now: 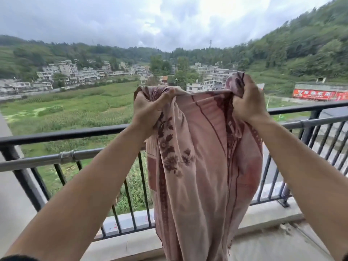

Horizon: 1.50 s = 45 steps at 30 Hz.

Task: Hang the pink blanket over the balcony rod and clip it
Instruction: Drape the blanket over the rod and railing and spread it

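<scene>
Both hands are up in front of the balcony railing (66, 133). The left hand (148, 108) and the right hand (248, 102) each have fingers (251, 84) curled tight into a bunched top corner of the pink blanket (203, 157). It hangs between them on the near side of the grey rod (47, 160), hiding the rod's middle stretch. Whether cloth touches rod I cannot tell, and its lower end is cut off.

One pink blanket (197, 157). Two hands: a left hand (148, 108), a right hand (248, 102). One grey metal rod (37, 161). One black balcony railing (56, 135). One red banner (316, 95).
</scene>
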Motion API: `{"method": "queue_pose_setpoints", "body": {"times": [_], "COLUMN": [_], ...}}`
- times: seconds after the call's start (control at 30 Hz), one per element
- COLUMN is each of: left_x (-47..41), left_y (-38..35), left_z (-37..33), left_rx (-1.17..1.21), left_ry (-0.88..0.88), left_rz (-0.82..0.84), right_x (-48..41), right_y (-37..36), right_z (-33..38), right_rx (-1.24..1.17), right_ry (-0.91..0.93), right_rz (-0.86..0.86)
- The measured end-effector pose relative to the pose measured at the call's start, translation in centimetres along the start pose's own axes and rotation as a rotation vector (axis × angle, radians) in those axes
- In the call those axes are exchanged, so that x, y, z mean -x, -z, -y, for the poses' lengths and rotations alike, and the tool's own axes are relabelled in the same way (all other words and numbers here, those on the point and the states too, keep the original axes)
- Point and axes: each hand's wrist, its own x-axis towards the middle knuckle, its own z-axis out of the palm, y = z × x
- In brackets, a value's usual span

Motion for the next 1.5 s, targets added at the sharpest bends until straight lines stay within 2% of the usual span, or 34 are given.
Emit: {"method": "queue_pose_setpoints", "body": {"times": [0.03,0.1,0.17,0.2,0.27,0.4,0.43,0.5,0.57,0.63,0.67,0.7,0.77,0.87,0.93,1.0,1.03,1.1,1.17,1.27,1.33,1.43,1.5], "left_x": [-0.6,-0.6,-0.2,-0.1,-0.2,-0.2,-0.2,-0.2,-0.1,0.4,0.6,0.9,1.3,1.8,2.2,2.6,2.9,3.7,4.8,6.2,6.5,6.8,7.1], "left_y": [1.0,3.4,5.2,5.4,5.2,5.2,5.4,5.6,5.6,5.6,5.6,5.7,6.7,10.6,14.5,18.6,20.2,22.1,22.8,22.9,23.3,25.5,28.9], "left_z": [1.1,3.4,5.2,5.6,5.4,5.2,5.3,5.3,5.5,5.2,5.2,4.9,4.1,2.3,0.7,-0.7,-1.2,-1.3,-0.5,0.6,0.8,0.8,0.5], "left_rx": [-0.189,-0.498,-0.507,-0.48,-0.472,-0.428,-0.411,-0.387,-0.38,-0.395,-0.402,-0.407,-0.419,-0.407,-0.426,-0.442,-0.443,-0.48,-0.517,-0.534,-0.519,-0.507,-0.551], "left_ry": [0.055,0.261,0.404,0.424,0.425,0.425,0.424,0.42,0.368,0.289,0.262,0.254,0.249,0.244,0.217,0.198,0.202,0.221,0.251,0.253,0.223,0.195,0.183], "left_rz": [-0.13,-0.309,-0.249,-0.201,-0.14,-0.111,-0.102,-0.104,-0.138,-0.152,-0.151,-0.159,-0.218,-0.394,-0.516,-0.631,-0.66,-0.674,-0.657,-0.633,-0.622,-0.619,-0.671], "right_x": [-0.5,-0.7,0.4,0.9,1.4,2.3,2.8,4.3,6.2,8.2,9.2,9.7,9.3,6.6,5.1,4.3,4.1,4.0,4.8,8.5,11.6,15.1,16.1], "right_y": [-0.1,-0.2,-0.1,-0.3,-0.7,-1.2,-1.3,-1.9,-3.7,-5.9,-6.8,-7.6,-8.0,-6.5,-4.6,-3.4,-3.5,-5.0,-7.6,-11.9,-14.7,-18.0,-19.4], "right_z": [-1.4,-4.9,-7.8,-8.7,-9.1,-5.6,-4.0,-0.2,3.3,6.1,6.9,7.1,6.0,2.3,-0.9,-3.4,-3.5,-1.1,3.9,13.3,18.8,23.7,24.5], "right_rx": [0.084,0.347,0.515,0.501,0.503,0.74,0.822,0.87,0.556,0.214,0.14,0.113,0.13,0.266,0.416,0.531,0.573,0.606,0.508,0.17,0.038,-0.02,0.015], "right_ry": [-0.003,-0.113,-0.353,-0.434,-0.495,-0.566,-0.518,-0.265,-0.013,0.13,0.16,0.193,0.241,0.13,-0.065,-0.282,-0.341,-0.293,-0.113,0.105,0.218,0.405,0.479], "right_rz": [0.013,0.202,0.398,0.4,0.351,0.483,0.491,0.407,0.34,0.529,0.635,0.671,0.528,0.284,0.153,0.112,0.123,0.142,0.19,0.398,0.528,0.667,0.637]}}
